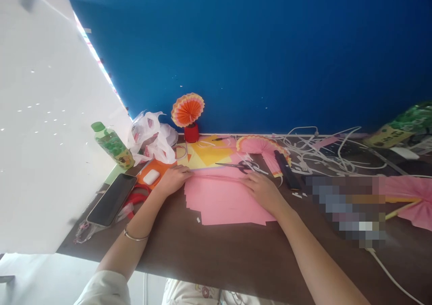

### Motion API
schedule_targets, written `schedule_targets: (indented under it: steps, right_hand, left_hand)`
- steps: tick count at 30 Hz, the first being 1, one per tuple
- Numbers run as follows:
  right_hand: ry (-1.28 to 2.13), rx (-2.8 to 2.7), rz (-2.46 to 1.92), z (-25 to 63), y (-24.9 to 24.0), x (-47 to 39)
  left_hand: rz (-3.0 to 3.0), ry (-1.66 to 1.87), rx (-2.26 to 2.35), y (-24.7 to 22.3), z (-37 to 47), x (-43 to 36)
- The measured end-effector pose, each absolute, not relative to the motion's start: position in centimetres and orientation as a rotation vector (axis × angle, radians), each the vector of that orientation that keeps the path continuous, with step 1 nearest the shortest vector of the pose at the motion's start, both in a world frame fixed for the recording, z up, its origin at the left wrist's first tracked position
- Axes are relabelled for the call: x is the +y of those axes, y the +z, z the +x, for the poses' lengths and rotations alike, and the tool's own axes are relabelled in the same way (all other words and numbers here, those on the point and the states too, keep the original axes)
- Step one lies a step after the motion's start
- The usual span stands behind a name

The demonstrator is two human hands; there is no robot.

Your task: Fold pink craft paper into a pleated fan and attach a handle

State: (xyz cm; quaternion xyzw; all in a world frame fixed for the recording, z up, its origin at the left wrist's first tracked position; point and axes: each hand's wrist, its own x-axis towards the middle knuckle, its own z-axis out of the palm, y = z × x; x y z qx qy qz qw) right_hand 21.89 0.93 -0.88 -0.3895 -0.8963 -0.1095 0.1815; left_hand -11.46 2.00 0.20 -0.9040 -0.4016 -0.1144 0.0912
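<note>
Pink paper: where? Clock centred on it, 12 at the blue wall.

On the brown counter. Stacked sheets, near edge uneven, narrow fold along the far edge.

Hands?

Both busy. Left hand at 10, fingers closed on the fold's left end. Right hand between 2 and 3, fingers closed on its right end.

Past the fold?

Scissors at 12, near it. Yellow paper between 11 and 12. Orange rosette on a red base at 11, against the wall. Pink pleated fan at 1.

Left side?

White earbud case between 9 and 10, phone at 9, green bottle at 10, tilted.

Right?

White cables at 2, tangled.
</note>
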Motion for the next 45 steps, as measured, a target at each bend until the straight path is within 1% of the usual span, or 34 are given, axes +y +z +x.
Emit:
schedule_targets:
  steps: [4, 11, 15, 18, 21, 26, 29, 33, 38, 45]
  right_hand:
    - [-0.408, -2.574, -1.081, 21.4, -0.5, 0.5]
    - [-0.45, -2.6, -1.326, 19.5, 0.6, -0.9]
    - [-0.464, -2.616, -1.41, 18.8, 0.6, -1.4]
    - [-0.384, -2.593, -1.462, 18.8, 0.6, -1.5]
    - [-0.187, -2.495, -1.498, 19.2, 0.4, -1.1]
    - [0.321, -2.182, -1.562, 20.1, -0.3, 0.1]
    - [0.483, -2.124, -1.58, 20.3, -0.6, 0.5]
    - [0.477, -2.155, -1.572, 20.1, -0.6, 0.3]
    - [0.277, -2.202, -1.411, 19.9, -0.5, 0.1]
    - [0.148, -2.19, -1.257, 19.8, -0.1, -0.2]
  left_hand:
    - [-2.665, -0.298, -1.194, 0.3, -11.7, 2.1]
    - [-2.639, -0.221, -1.249, 0.8, -11.2, 1.7]
    - [-2.616, -0.086, -1.301, 1.5, -10.4, 1.2]
    - [-2.574, 0.016, -1.384, 1.9, -9.4, 0.4]
    - [-2.531, 0.038, -1.482, 2.0, -8.5, -0.4]
    - [-2.518, -0.087, -1.587, 1.7, -7.6, -1.2]
    - [-2.462, -0.225, -1.617, 1.4, -7.4, -1.1]
    - [-2.428, -0.466, -1.606, 0.4, -7.7, -0.1]
    - [-2.431, -0.732, -1.601, -0.8, -8.7, 1.1]
    - [-2.663, -0.856, -1.463, -0.8, -8.7, 1.3]
